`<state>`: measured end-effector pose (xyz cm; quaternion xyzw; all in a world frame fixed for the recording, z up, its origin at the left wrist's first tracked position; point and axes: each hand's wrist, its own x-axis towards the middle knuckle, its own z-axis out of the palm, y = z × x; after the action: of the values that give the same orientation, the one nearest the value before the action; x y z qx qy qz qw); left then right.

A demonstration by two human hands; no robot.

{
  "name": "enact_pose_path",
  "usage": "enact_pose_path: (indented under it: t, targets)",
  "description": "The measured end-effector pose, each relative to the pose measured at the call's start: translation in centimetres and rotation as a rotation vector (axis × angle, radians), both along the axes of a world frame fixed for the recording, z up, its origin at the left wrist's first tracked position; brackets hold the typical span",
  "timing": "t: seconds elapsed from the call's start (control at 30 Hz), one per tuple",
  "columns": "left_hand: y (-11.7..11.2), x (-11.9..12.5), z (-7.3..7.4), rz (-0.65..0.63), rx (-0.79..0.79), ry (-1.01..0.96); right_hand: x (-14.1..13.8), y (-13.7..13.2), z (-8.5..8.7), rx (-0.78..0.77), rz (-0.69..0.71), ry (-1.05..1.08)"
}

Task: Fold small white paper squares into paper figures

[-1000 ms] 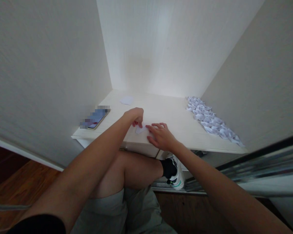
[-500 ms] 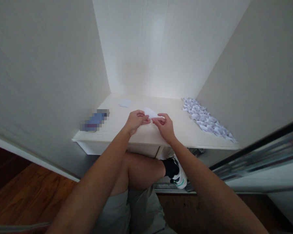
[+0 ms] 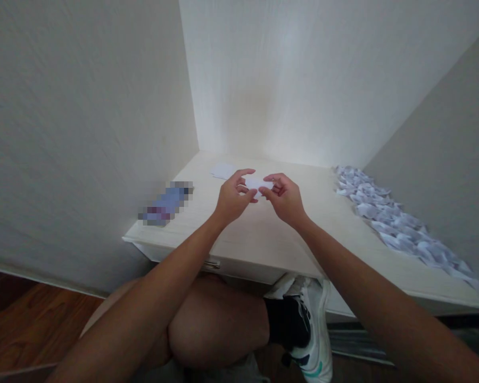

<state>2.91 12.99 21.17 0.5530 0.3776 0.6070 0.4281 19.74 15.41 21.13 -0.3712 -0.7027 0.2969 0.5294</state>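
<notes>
A small white sheet of paper (image 3: 258, 183) is held up between my two hands, above the middle of the white desktop (image 3: 259, 239). My left hand (image 3: 235, 196) pinches its left side, thumb in front and index finger raised over the top. At the right side, my right hand (image 3: 284, 197) grips the paper between thumb and fingers. Parts of the sheet are hidden behind my fingers. Just beyond my left hand lie a few flat white paper pieces (image 3: 222, 171).
Many folded white paper pieces (image 3: 399, 218) lie in rows along the desktop's right side. A blurred-out bluish object (image 3: 165, 205) rests near the left wall. Pale panels enclose the desk left, back and right. My crossed leg and white shoe (image 3: 317, 330) are below the front edge.
The view has shifted closer to the desk, so things on it look larger. My hands have come closer together on the paper, whose visible part is now smaller.
</notes>
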Motion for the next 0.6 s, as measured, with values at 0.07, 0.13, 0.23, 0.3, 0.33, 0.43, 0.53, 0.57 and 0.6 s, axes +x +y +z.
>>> enact_pose_path:
  t: [0.07, 0.13, 0.23, 0.3, 0.33, 0.43, 0.53, 0.57, 0.6]
  targets:
    - [0.6, -0.6, -0.4, 0.079, 0.015, 0.019, -0.8, 1.3, -0.1, -0.001, 0.029, -0.017]
    - [1.1, -1.2, -1.0, 0.116, 0.022, 0.038, -1.3, 2.3, -0.3, -0.043, 0.105, 0.0]
    - [1.3, -2.0, -1.9, 0.123, -0.001, 0.082, -1.5, 3.0, -1.2, -0.109, 0.211, 0.039]
    - [1.2, -2.3, -2.4, 0.131, -0.015, 0.134, -1.3, 2.9, -2.0, -0.141, 0.225, 0.059]
    - [1.1, -2.5, -2.5, 0.143, -0.018, 0.167, -1.1, 2.7, -2.4, -0.16, 0.222, 0.053]
    - [0.5, -2.5, -2.7, 0.165, -0.032, 0.212, -0.7, 2.0, -3.2, -0.199, 0.235, 0.05]
    - [0.1, -2.3, -2.7, 0.142, -0.049, 0.224, -0.5, 1.6, -3.3, -0.2, 0.21, 0.055]
    - [0.0, -2.3, -2.8, 0.141, -0.053, 0.226, -0.5, 1.6, -3.2, -0.192, 0.194, 0.046]
    - [-0.1, -2.3, -2.8, 0.143, -0.057, 0.229, -0.5, 1.6, -3.1, -0.176, 0.171, 0.029]
